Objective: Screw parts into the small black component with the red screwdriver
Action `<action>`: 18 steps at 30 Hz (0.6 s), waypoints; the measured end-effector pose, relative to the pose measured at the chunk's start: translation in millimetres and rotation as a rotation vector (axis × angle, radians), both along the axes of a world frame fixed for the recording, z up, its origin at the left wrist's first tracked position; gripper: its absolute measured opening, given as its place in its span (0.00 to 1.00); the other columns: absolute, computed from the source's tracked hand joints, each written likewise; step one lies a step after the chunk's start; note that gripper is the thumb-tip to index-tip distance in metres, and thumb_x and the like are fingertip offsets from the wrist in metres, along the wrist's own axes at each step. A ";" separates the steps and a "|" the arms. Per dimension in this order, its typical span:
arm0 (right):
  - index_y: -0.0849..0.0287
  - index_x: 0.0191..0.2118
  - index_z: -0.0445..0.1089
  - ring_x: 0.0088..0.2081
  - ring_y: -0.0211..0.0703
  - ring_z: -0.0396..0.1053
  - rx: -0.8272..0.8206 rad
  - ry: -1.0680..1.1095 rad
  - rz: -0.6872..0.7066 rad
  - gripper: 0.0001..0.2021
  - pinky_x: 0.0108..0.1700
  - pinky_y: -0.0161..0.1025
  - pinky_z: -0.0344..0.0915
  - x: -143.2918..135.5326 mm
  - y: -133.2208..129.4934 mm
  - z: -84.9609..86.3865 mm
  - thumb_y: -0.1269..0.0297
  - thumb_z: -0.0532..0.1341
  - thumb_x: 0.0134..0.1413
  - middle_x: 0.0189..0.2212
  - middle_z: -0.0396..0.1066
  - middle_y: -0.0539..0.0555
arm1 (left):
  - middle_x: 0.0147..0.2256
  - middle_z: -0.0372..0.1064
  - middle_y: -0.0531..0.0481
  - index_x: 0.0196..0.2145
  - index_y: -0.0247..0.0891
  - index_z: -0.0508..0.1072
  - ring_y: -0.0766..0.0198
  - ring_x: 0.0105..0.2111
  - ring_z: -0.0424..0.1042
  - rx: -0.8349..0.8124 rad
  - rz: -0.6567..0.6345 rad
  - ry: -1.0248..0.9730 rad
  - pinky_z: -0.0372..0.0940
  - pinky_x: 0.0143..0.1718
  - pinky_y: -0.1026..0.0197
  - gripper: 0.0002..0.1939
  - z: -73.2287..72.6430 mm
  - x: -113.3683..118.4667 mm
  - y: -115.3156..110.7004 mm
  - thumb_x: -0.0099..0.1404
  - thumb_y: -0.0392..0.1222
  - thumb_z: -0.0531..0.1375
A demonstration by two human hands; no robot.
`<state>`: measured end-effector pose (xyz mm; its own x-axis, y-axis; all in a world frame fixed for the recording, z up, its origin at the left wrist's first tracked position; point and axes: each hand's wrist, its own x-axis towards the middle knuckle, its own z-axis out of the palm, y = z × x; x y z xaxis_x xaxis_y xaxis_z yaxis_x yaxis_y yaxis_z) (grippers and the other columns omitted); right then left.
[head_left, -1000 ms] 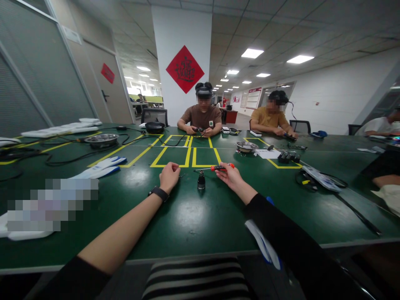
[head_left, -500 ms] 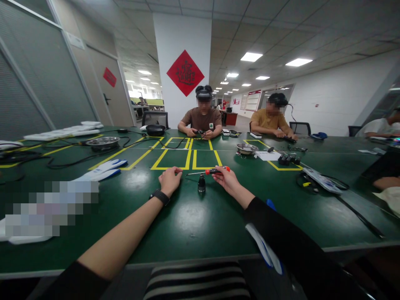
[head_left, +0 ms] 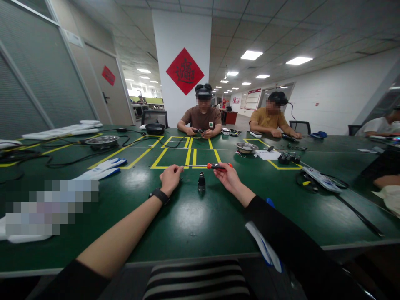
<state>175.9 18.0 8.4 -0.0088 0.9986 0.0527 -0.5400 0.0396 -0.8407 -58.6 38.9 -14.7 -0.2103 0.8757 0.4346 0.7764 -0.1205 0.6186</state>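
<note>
Wrapping its fingers around a red-and-black-handled, metal-shafted screwdriver (head_left: pixel 213 166), the person's right hand (head_left: pixel 228 176) is pointing it towards nine o'clock; the left hand (head_left: pixel 170 179) is bunching its fingertips by the shaft's tip, whether pinching anything one cannot tell; at six o'clock from the screwdriver, a glossy black tapered cylinder (head_left: pixel 201 182) is standing upright on the green tabletop (head_left: pixel 190 229).
</note>
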 end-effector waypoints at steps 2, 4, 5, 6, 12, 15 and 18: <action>0.59 0.32 0.64 0.28 0.36 0.70 0.054 -0.147 -0.023 0.09 0.34 0.35 0.69 0.6 0.7 -1.2 0.71 0.63 0.42 0.28 0.71 0.51 | 0.26 0.69 0.52 0.27 0.40 0.72 0.61 0.31 0.66 0.045 0.007 -0.025 0.53 0.31 0.62 0.20 2.3 -1.2 -1.1 0.63 0.53 0.46; 0.59 0.31 0.65 0.30 0.36 0.69 0.138 -0.453 -0.095 0.12 0.35 0.35 0.66 1.7 1.4 -3.9 0.73 0.65 0.35 0.28 0.69 0.49 | 0.26 0.68 0.51 0.25 0.39 0.70 0.62 0.31 0.66 0.092 -0.003 -0.032 0.53 0.30 0.63 0.22 4.3 -0.3 -2.9 0.65 0.51 0.44; 0.59 0.29 0.65 0.30 0.37 0.67 0.187 -0.646 -0.140 0.13 0.35 0.35 0.64 2.4 1.7 -5.5 0.74 0.65 0.32 0.27 0.68 0.48 | 0.26 0.67 0.51 0.24 0.38 0.69 0.62 0.30 0.65 0.116 -0.013 -0.036 0.54 0.29 0.63 0.22 5.1 0.9 -4.2 0.66 0.50 0.43; 0.60 0.27 0.65 0.30 0.37 0.66 0.238 -0.838 -0.183 0.12 0.34 0.35 0.63 3.2 1.9 -7.0 0.75 0.65 0.30 0.26 0.67 0.47 | 0.25 0.66 0.51 0.23 0.38 0.67 0.62 0.29 0.65 0.140 -0.028 -0.040 0.54 0.29 0.63 0.23 5.8 2.6 -5.7 0.66 0.49 0.42; 0.59 0.24 0.61 0.28 0.37 0.60 0.392 -1.413 -0.258 0.11 0.29 0.32 0.53 7.1 0.7 -12.5 0.73 0.64 0.31 0.26 0.63 0.48 | 0.26 0.62 0.52 0.27 0.38 0.62 0.64 0.29 0.63 0.284 -0.227 -0.077 0.57 0.31 0.63 0.17 12.8 18.4 -22.0 0.67 0.44 0.41; 0.59 0.23 0.61 0.25 0.36 0.59 0.376 -1.457 -0.211 0.11 0.26 0.32 0.51 6.9 -1.5 -13.2 0.68 0.65 0.33 0.23 0.63 0.48 | 0.29 0.63 0.51 0.31 0.38 0.63 0.64 0.32 0.63 0.314 -0.339 -0.064 0.59 0.35 0.63 0.13 19.4 26.2 -33.2 0.67 0.44 0.44; 0.59 0.23 0.63 0.23 0.35 0.59 0.369 -1.388 -0.183 0.10 0.26 0.32 0.51 3.8 -4.5 -10.2 0.62 0.64 0.39 0.21 0.64 0.48 | 0.33 0.64 0.49 0.33 0.38 0.65 0.63 0.35 0.64 0.353 -0.440 -0.026 0.60 0.39 0.61 0.11 25.5 31.6 -42.6 0.66 0.44 0.47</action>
